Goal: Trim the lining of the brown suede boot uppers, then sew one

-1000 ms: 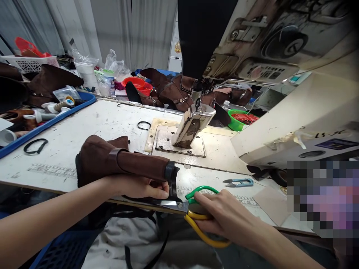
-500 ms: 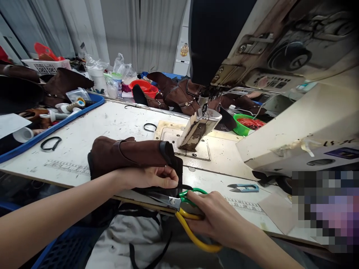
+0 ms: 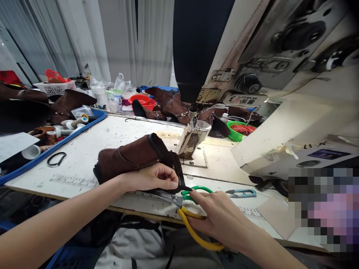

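A brown boot upper (image 3: 134,151) lies on its side on the white sewing table, its black-edged opening facing right. My left hand (image 3: 157,177) is in front of it, thumb and fingers pinched on the black edge of the upper. Scissors with green and yellow handles (image 3: 193,229) are in my right hand (image 3: 213,213), their handles spread apart. The blades point left, partly hidden under the upper and my left hand. A thin black strip runs from the pinched edge to my right fingertips.
Behind the upper stands the sewing machine's metal post (image 3: 192,140). Blue thread snips (image 3: 241,193) lie at the right, and a black loop (image 3: 56,159) at the left. A blue tray (image 3: 95,119) holds thread spools; a green basket (image 3: 234,136) sits behind.
The boot upper has tilted, its open end now raised. The scissor handles are still in my right hand and my left hand keeps its pinch. The camera view has shifted slightly.
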### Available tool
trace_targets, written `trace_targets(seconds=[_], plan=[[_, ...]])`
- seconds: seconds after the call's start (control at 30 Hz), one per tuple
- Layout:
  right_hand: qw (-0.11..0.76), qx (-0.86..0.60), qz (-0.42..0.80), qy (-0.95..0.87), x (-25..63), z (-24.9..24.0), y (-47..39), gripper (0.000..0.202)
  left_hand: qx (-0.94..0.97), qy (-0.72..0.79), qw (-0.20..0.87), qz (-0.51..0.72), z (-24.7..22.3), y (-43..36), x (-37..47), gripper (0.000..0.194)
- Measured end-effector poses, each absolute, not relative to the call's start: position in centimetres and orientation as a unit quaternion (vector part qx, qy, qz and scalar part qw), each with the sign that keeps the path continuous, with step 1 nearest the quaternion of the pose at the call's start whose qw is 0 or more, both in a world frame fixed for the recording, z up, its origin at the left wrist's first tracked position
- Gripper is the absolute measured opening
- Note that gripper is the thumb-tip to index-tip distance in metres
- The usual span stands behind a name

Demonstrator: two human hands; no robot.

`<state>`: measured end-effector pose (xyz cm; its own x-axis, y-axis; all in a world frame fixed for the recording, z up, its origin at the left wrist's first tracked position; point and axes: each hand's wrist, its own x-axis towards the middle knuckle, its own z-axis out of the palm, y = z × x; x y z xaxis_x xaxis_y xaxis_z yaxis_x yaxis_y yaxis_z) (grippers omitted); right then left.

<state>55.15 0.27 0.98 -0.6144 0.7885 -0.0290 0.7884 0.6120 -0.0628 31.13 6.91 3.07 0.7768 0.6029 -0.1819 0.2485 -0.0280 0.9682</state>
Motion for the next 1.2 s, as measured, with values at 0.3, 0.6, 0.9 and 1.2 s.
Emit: trace_targets(seconds=[0.3, 0.6, 0.9, 1.2], plan=[[0.054, -0.451, 0.136, -0.880, 54.0, 1.4, 2.0, 0.014, 0.749, 0.290, 0.574, 0.159, 4.5, 7.4, 31.3, 0.031], [0.094, -0.454, 0.193, -0.865, 52.5, -0.2, 2.2, 0.022, 0.797, 0.316, 0.491, 0.154, 4.7, 7.6, 32.9, 0.021], [0.134, -0.481, 0.264, -0.825, 50.5, -2.0, 2.0, 0.013, 0.812, 0.472, 0.249, 0.237, 0.8, 3.7, 35.4, 0.031], [0.135, -0.476, 0.302, -0.815, 49.9, -1.9, 3.1, 0.013, 0.659, 0.622, 0.064, 0.417, -7.4, -3.9, 28.5, 0.033]])
